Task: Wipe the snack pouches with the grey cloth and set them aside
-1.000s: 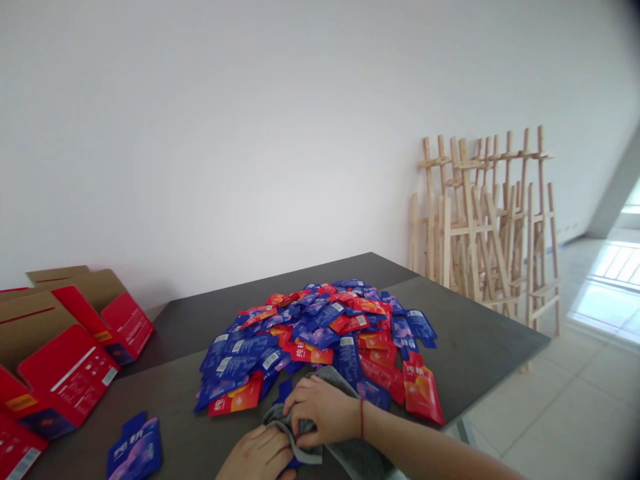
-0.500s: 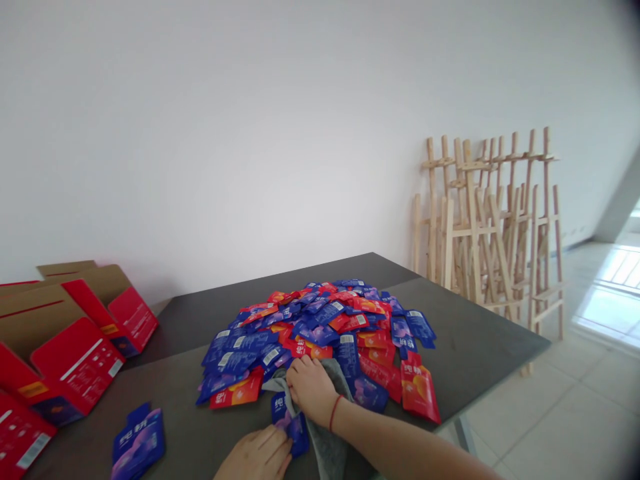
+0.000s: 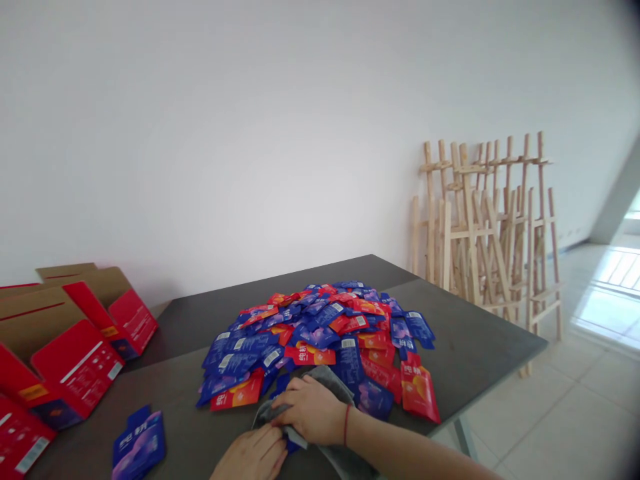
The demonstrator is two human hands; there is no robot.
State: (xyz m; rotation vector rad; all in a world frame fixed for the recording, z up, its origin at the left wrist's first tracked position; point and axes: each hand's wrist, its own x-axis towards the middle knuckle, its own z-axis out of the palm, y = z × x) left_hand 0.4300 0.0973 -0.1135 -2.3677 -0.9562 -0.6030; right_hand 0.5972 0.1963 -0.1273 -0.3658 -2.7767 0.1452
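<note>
My right hand [image 3: 314, 408], with a red string at the wrist, is closed on a grey cloth [image 3: 333, 383] at the near edge of the pile. Under the cloth lies a blue packet [image 3: 293, 445], mostly covered. My left hand [image 3: 254, 453] is beside it, fingers pressed together at the packet's left side, where the cloth's edge also lies. Beyond both hands spreads a heap of blue and red packets [image 3: 320, 320]. A few blue packets [image 3: 139, 445] lie stacked apart at the lower left.
Open red cartons [image 3: 80, 367] with brown inner flaps stand along the left of the dark table [image 3: 470, 347]. Wooden easels [image 3: 470, 233] lean near the white wall at the right, beyond the table's edge.
My right hand has moved a little nearer and spread the cloth over the blue packet, which showed more before. My left hand has shifted slightly left.
</note>
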